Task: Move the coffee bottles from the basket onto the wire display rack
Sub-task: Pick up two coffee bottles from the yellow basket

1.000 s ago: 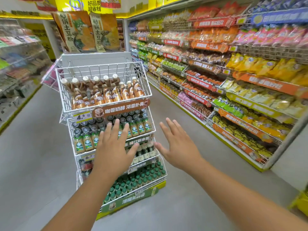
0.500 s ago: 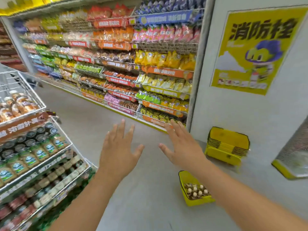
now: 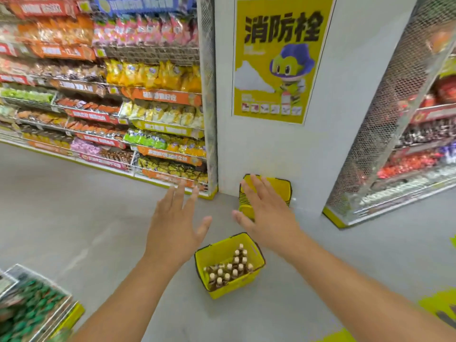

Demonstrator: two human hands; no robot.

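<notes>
A yellow basket (image 3: 217,250) stands on the grey floor just below my hands. Several brown coffee bottles (image 3: 229,269) with pale caps stand upright in its right part. My left hand (image 3: 176,225) is stretched out with fingers spread, empty, up and to the left of the basket. My right hand (image 3: 267,214) is also spread and empty, above the basket's far edge. Only the bottom corner of the wire display rack (image 3: 37,309) shows at the lower left, filled with green-capped bottles.
A stack of empty yellow baskets (image 3: 276,187) sits against a white pillar with a yellow poster (image 3: 278,58). Snack shelves (image 3: 111,107) line the left. A mesh-sided shelf unit (image 3: 385,134) stands at the right. Grey floor lies around the basket.
The view has swung right and down, away from the rack. The basket with bottles is now centred under my hands, and the rack has slid to the lower left corner. Both hands stay spread.
</notes>
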